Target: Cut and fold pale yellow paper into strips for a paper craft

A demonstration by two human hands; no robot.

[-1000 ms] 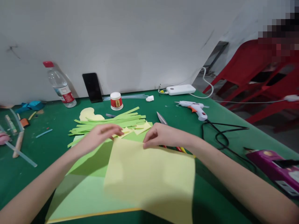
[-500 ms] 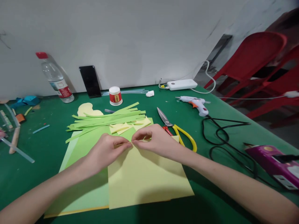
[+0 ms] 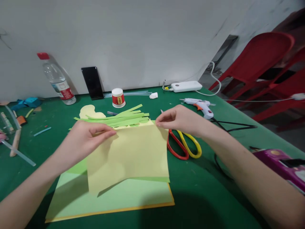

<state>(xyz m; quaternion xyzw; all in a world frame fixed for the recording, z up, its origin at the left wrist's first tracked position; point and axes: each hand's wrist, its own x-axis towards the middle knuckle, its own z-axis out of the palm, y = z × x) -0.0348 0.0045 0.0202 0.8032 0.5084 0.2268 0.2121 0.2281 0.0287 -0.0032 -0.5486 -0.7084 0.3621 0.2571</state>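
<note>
Both hands hold a pale yellow paper sheet (image 3: 130, 156) lifted off the table by its far edge. My left hand (image 3: 83, 140) pinches its far left corner, and my right hand (image 3: 178, 119) pinches its far right corner. Under it lies a stack of light green sheets (image 3: 114, 197) with a yellow-orange sheet at the bottom. Just beyond the lifted edge is a pile of cut green paper strips (image 3: 116, 119). Scissors with red and yellow handles (image 3: 186, 146) lie to the right of the sheet, below my right hand.
On the green table (image 3: 47, 143): a water bottle (image 3: 57, 81), black phone (image 3: 92, 82), small red-and-white cup (image 3: 118, 97), power bank (image 3: 187, 86), glue gun (image 3: 199, 106) with black cord, and a purple box (image 3: 283, 168). Glue sticks lie at far left. Red chairs (image 3: 262, 63) stand at right.
The yellow sheet has been lifted from the stack; my hands moved apart from its middle to its far corners. The scissors' handles show fully now.
</note>
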